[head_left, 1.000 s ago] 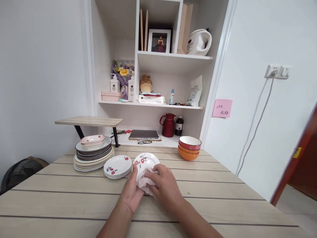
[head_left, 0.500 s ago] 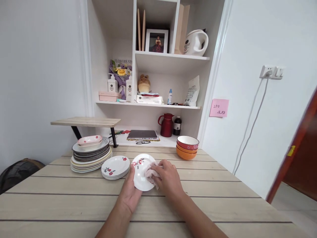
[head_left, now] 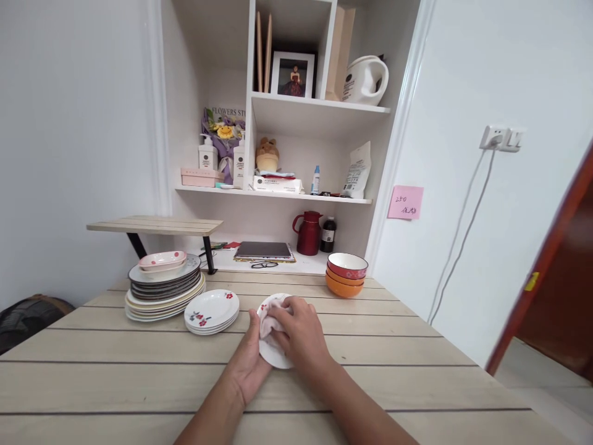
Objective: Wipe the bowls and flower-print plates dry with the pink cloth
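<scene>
A small white plate (head_left: 274, 356) with red flowers is tilted up above the table in front of me. My left hand (head_left: 252, 358) grips its left edge, thumb along the rim and fingers underneath. My right hand (head_left: 301, 327) presses a crumpled pale pink cloth (head_left: 271, 320) against the plate's face, its fingers bunched over the cloth. Hand and cloth hide much of the plate. Left of my hands lies a short stack of matching flowered plates (head_left: 213, 307).
A taller stack of plates (head_left: 162, 300), topped by a pink-dotted dish (head_left: 162, 261), stands at the left beside a small raised shelf (head_left: 155, 226). Stacked bowls (head_left: 346, 275) sit at the right. Behind are a laptop (head_left: 264, 250), glasses (head_left: 264, 265) and a red jug (head_left: 308, 233).
My right hand has slid the cloth left and up across the plate, covering more of its face. The plate has shifted slightly right and turned in my left hand.
</scene>
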Demonstrator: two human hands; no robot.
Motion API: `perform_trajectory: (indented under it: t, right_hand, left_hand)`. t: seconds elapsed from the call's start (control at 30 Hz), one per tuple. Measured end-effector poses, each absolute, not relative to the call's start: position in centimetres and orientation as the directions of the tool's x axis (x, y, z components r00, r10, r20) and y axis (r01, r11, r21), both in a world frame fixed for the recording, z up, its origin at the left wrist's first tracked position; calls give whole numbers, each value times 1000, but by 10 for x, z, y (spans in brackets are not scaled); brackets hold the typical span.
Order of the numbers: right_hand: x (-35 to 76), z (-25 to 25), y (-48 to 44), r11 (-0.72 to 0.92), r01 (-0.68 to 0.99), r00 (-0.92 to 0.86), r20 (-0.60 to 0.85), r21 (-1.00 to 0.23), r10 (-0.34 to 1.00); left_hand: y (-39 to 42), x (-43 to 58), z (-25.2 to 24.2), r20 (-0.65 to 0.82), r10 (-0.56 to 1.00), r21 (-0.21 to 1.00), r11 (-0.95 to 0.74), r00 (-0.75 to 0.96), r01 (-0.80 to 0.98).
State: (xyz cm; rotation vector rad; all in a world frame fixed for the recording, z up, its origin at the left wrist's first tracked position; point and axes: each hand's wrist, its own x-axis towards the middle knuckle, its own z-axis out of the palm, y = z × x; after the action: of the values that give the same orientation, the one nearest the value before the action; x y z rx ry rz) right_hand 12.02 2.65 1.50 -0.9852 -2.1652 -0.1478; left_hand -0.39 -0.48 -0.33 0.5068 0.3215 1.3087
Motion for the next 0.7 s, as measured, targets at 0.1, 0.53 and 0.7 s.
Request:
perform_trajectory:
  t: [0.1,0.53,0.7]
  right_hand:
    - [130,16,38,629,742,-344,674,-232,654]
    - [118,5,12,744,640,-508,622,-192,597]
    - [117,11,19,719,675,-462,665,-166,588]
  left_hand:
    - [-2,-4,-6,78,968,510,168,240,-844]
    - [0,-19,-5,57,991,522,72,119,-850]
    - [-5,-4,-9,83,944,542,226,320,-809]
